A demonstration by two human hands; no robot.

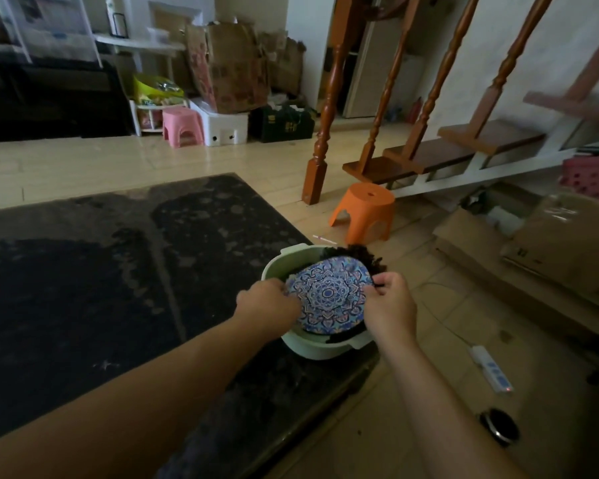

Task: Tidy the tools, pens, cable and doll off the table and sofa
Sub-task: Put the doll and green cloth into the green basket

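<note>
Risk: basin (312, 350) sits at the table (118, 288) edge; a hard push on the doll (329, 295) may tip it onto the floor (395, 409).
Doll: in the basin, dark hair over the far rim.
Left hand (268, 300): fingers curled, pinching the doll's patterned cloth at its left edge.
Right hand (389, 305): pinching the right edge.

Dark glossy tabletop (101, 288) with one basin
A pale green basin (319, 352) sits at the tabletop's right corner. Beside it, the floor (412, 426) carries an orange stool (363, 212), a white power strip (491, 368) and cardboard boxes (550, 243).
</note>
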